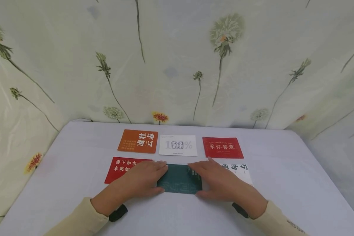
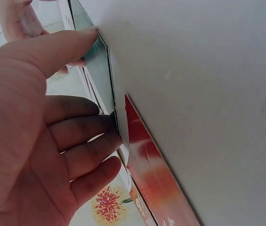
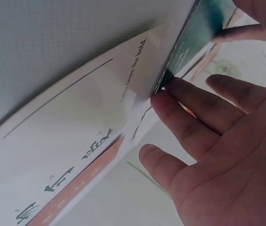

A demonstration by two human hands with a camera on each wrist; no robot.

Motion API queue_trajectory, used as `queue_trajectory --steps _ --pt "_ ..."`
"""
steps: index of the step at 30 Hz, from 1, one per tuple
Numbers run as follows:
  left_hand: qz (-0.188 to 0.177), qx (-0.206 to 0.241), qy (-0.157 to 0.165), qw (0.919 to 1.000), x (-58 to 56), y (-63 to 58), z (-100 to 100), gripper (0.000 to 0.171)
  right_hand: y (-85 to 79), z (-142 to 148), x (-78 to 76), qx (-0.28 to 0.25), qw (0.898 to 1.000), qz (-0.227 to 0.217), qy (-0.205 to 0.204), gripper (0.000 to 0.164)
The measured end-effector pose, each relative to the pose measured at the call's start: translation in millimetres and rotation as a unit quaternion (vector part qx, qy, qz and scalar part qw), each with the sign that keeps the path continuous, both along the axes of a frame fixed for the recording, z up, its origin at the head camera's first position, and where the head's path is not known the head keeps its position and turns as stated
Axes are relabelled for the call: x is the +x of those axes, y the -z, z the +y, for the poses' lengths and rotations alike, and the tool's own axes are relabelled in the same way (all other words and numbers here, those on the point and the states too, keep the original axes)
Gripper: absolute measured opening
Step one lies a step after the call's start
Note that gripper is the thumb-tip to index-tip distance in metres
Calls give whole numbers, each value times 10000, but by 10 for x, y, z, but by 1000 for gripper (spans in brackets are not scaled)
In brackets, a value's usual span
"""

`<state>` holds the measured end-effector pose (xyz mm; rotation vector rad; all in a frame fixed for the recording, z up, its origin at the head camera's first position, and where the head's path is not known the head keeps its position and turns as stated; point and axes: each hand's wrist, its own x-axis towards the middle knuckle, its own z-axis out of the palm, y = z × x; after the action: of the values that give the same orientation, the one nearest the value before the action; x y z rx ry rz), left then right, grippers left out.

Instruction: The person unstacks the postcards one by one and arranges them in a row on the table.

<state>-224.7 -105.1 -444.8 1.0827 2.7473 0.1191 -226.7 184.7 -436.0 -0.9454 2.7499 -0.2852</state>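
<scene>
A dark green card (image 1: 179, 178) lies on the white cloth, in the middle of the near row. My left hand (image 1: 141, 178) touches its left side, thumb by the near corner and fingertips by the far one. On the opposite side my right hand (image 1: 219, 180) touches the card's right end in the same spread. In the left wrist view the thumb meets the green card's (image 2: 97, 61) edge, and the fingers are only slightly bent. The right wrist view has fingertips against the green card's (image 3: 194, 42) corner; the other fingers are loose.
Left of the green card is a red card (image 1: 115, 170), partly under my left hand; on the right a white card (image 1: 242, 172) is partly covered. Behind lie an orange card (image 1: 132, 144), a white "Good Luck" card (image 1: 177, 149) and another red card (image 1: 224, 154). A flowered curtain (image 1: 171, 91) hangs behind.
</scene>
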Motion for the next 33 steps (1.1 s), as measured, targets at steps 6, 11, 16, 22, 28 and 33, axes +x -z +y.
queue_trajectory --steps 6,11,16,22,28,33 --pt "-63 74 -58 9999 4 5 -9 85 -19 -29 8 41 9993 356 -140 103" --pt "-264 202 -190 9993 -13 20 -10 91 2 -37 6 -27 9988 462 -174 107" --pt "-231 261 -213 9992 -22 17 6 91 2 -50 25 -205 9997 125 -78 109" --pt "-20 238 -188 9995 -4 9 27 88 -10 -91 38 -162 9998 -92 -50 112" --pt "92 190 -169 9996 6 0 32 86 -16 -119 47 26 10000 -22 -87 109" --pt "40 185 -176 9997 9 23 30 87 3 -118 55 94 9999 -83 -59 104"
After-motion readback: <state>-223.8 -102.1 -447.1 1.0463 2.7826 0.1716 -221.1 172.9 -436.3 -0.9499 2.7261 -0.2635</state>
